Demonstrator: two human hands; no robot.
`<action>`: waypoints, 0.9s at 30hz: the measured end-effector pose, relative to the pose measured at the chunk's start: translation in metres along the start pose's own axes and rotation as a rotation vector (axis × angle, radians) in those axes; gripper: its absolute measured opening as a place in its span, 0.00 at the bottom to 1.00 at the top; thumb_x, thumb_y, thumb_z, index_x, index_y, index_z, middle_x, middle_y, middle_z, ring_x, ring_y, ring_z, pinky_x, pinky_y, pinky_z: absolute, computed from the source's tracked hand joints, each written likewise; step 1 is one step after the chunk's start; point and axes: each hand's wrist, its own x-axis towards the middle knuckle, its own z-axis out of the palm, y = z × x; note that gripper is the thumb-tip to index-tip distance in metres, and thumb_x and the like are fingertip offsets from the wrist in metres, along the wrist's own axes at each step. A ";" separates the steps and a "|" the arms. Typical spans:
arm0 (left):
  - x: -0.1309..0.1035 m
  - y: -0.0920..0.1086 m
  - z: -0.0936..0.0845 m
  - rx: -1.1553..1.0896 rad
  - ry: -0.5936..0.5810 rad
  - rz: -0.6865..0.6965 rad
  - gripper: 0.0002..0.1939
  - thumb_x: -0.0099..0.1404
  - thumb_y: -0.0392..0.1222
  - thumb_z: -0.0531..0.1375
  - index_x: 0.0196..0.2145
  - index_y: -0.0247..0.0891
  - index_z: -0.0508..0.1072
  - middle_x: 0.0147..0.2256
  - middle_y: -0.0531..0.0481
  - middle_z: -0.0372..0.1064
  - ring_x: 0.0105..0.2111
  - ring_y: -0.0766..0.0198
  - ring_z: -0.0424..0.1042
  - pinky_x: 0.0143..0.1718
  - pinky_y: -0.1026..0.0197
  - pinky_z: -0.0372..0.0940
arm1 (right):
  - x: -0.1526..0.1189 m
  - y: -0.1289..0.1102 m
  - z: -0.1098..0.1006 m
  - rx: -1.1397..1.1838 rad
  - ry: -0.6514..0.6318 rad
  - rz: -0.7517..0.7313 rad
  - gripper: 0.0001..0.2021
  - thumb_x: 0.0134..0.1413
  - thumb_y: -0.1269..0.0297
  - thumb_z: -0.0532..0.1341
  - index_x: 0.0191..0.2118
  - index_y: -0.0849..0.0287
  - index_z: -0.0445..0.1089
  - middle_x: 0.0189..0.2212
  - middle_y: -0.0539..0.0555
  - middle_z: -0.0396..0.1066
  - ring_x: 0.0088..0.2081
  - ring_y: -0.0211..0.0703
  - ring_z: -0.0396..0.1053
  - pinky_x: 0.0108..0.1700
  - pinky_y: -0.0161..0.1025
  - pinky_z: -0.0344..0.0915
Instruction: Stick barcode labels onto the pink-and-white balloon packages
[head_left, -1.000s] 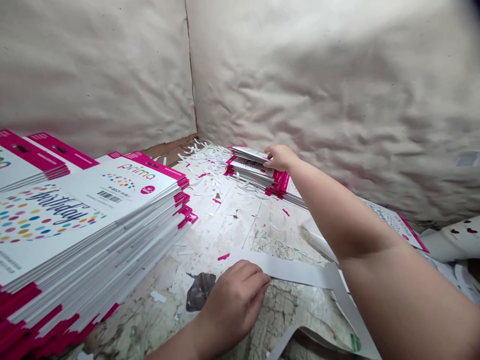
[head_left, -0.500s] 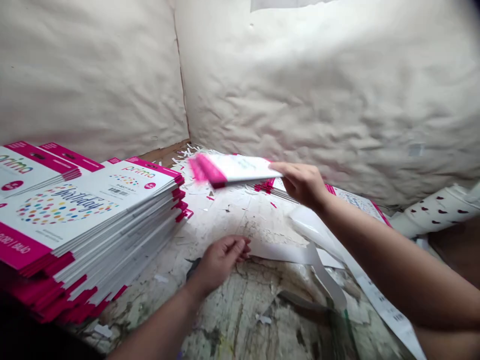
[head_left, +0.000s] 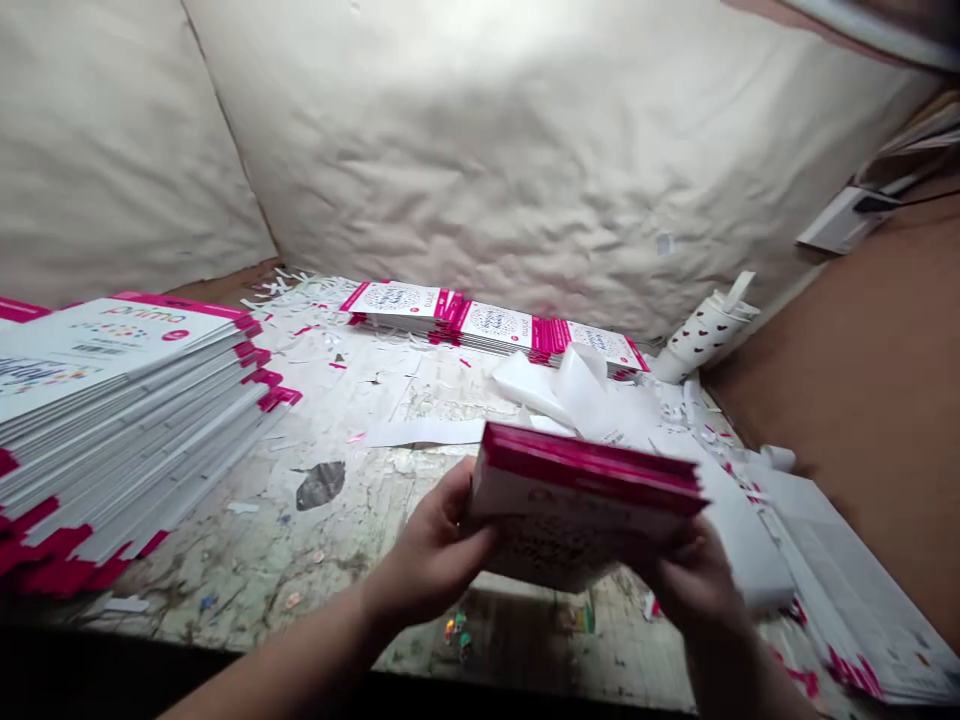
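A bundle of pink-and-white printed packets (head_left: 577, 505) is held tilted above the front of the table, its pink edges upward and a printed face towards me. My left hand (head_left: 442, 550) grips the bundle's left side, thumb across the front. At the right side my right hand (head_left: 690, 575) is closed on the same bundle, dark and slightly blurred. On the left rises a tall stack of similar packets (head_left: 150, 400) with coloured dots. Just behind the held bundle lies a white paper strip (head_left: 427, 432).
Several piles of packets (head_left: 495, 325) line the back wall. Crumpled white backing paper (head_left: 581, 390) lies before them. A white tumbler with hearts (head_left: 705, 335) stands at the back right. White paper sheets (head_left: 847, 580) lie at right; scraps litter the worn table (head_left: 247, 570).
The packets have come from my raised right hand down to the front, and both hands now hold a bundle. My left hand was free of packets before. The view has turned right.
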 end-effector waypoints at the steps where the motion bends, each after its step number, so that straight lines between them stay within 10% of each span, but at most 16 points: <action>1: -0.002 0.000 0.008 0.080 0.025 0.056 0.21 0.59 0.46 0.61 0.49 0.42 0.64 0.46 0.43 0.68 0.45 0.55 0.69 0.45 0.54 0.67 | -0.008 0.002 0.006 0.053 -0.013 -0.010 0.20 0.46 0.51 0.63 0.45 0.50 0.67 0.36 0.56 0.75 0.39 0.54 0.74 0.34 0.49 0.74; 7: -0.005 -0.001 0.026 0.158 0.096 0.185 0.40 0.49 0.49 0.68 0.56 0.45 0.53 0.48 0.42 0.64 0.46 0.55 0.68 0.45 0.54 0.67 | -0.026 0.006 0.023 0.298 0.070 0.021 0.32 0.37 0.54 0.70 0.49 0.50 0.58 0.38 0.55 0.70 0.38 0.51 0.72 0.39 0.48 0.72; 12: -0.010 -0.007 0.028 0.082 -0.030 -0.048 0.09 0.55 0.42 0.65 0.33 0.36 0.72 0.30 0.48 0.71 0.29 0.63 0.71 0.30 0.62 0.68 | -0.034 0.027 0.018 0.253 -0.229 0.053 0.22 0.41 0.58 0.67 0.46 0.49 0.66 0.40 0.55 0.73 0.41 0.53 0.72 0.43 0.50 0.72; 15: -0.010 -0.006 0.026 0.143 -0.061 -0.027 0.08 0.57 0.43 0.62 0.31 0.35 0.73 0.30 0.48 0.72 0.30 0.63 0.71 0.31 0.62 0.68 | -0.049 0.051 0.009 0.221 -0.193 0.195 0.06 0.47 0.57 0.63 0.33 0.47 0.73 0.31 0.53 0.76 0.34 0.54 0.75 0.36 0.51 0.74; 21: -0.007 -0.005 -0.026 0.896 0.071 0.038 0.13 0.64 0.44 0.55 0.43 0.37 0.71 0.43 0.43 0.71 0.44 0.56 0.69 0.48 0.52 0.64 | -0.058 0.085 -0.076 0.301 0.425 0.446 0.18 0.44 0.57 0.64 0.44 0.47 0.70 0.41 0.55 0.75 0.44 0.55 0.72 0.49 0.55 0.67; 27: -0.008 -0.039 -0.026 1.424 -0.034 0.168 0.25 0.63 0.39 0.53 0.56 0.26 0.60 0.53 0.33 0.64 0.51 0.49 0.65 0.49 0.47 0.64 | -0.022 0.057 -0.088 0.502 0.204 0.665 0.24 0.48 0.59 0.62 0.53 0.54 0.64 0.45 0.60 0.73 0.48 0.58 0.70 0.52 0.56 0.65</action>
